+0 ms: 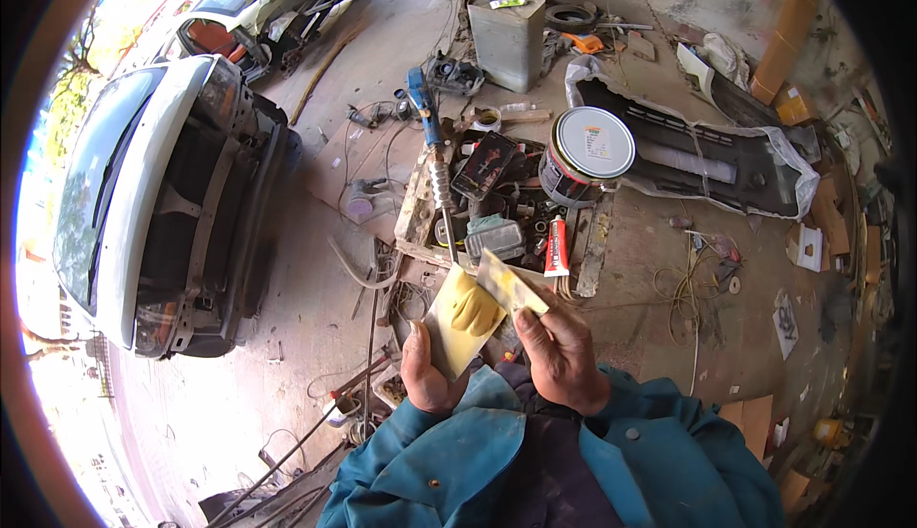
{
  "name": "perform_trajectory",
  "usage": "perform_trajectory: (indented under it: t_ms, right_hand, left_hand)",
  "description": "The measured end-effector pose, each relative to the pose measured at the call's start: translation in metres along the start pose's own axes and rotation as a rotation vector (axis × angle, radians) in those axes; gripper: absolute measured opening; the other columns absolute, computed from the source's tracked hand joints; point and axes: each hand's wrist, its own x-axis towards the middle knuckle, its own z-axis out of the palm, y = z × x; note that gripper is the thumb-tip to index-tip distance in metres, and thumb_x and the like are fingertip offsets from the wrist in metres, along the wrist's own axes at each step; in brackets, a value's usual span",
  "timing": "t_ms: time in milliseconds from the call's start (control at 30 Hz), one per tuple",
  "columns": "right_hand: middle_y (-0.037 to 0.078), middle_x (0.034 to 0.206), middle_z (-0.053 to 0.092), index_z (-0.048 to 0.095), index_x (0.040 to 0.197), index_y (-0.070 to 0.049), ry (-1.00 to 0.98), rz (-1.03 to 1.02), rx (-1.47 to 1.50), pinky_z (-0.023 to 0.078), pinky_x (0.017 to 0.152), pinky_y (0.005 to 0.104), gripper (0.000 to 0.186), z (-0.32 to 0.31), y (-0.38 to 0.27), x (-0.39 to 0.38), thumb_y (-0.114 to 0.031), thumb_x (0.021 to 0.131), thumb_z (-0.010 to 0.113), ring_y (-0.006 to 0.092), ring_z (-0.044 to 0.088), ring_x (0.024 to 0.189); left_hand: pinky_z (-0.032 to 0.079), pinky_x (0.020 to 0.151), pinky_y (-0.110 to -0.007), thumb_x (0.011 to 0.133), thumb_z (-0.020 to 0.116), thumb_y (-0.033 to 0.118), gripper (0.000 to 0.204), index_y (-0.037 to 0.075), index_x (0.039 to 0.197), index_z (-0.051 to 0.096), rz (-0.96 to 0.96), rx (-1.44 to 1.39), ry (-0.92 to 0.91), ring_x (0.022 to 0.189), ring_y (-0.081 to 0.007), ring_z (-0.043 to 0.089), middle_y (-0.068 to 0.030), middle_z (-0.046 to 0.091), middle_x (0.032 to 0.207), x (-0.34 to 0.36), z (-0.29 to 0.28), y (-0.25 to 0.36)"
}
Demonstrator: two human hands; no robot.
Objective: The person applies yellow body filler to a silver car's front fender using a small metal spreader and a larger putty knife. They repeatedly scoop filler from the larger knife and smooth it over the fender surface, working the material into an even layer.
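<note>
Teal sleeves [659, 437] frame hands [427, 375] [565, 356] gripping paste-smeared plates [463, 310] [506, 281] near a lidded tin [589, 153] and clutter-filled crate [413, 222].

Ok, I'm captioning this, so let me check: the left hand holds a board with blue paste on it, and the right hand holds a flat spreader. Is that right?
Not quite: the paste is yellow, not blue, as the head view shows. The left hand does hold the board, and the right hand the flat spreader.
</note>
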Motion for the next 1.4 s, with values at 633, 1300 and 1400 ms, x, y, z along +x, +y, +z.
perform_trajectory:
  t_ms: [633,1300,1400]
  right_hand:
    - [0.006,0.148,0.072,0.063,0.156,0.002,0.109,0.665,0.796,0.050,0.115,0.0318,0.050,0.077,0.077,0.027,-0.036,0.124,0.055,0.0134,0.066,0.132]
    - [0.040,0.171,0.042,0.032,0.171,0.013,0.865,0.340,-0.637,0.033,0.136,0.0525,0.118,0.061,0.263,0.226,-0.033,0.087,0.100,0.0499,0.041,0.162]
    - [0.043,0.175,0.036,0.031,0.171,0.015,0.878,0.315,-0.779,0.025,0.139,0.0558,0.132,0.058,0.281,0.240,-0.049,0.081,0.102,0.0543,0.031,0.167]
  left_hand:
    - [0.041,0.137,-0.053,0.122,0.053,0.054,0.068,0.005,0.170,0.051,-0.069,-0.169,0.104,0.157,-0.0330,0.057,-0.0131,0.060,0.170,-0.010,-0.059,0.025]
    - [0.049,0.130,-0.050,0.121,0.056,0.049,0.063,0.001,0.163,0.057,0.177,-0.257,0.322,0.148,-0.0332,0.065,-0.0142,0.067,0.162,-0.028,-0.206,0.181]
    - [0.048,0.130,-0.051,0.121,0.056,0.048,0.063,0.000,0.163,0.057,0.274,-0.331,0.323,0.149,-0.0340,0.064,-0.0154,0.066,0.163,-0.045,-0.222,0.196]
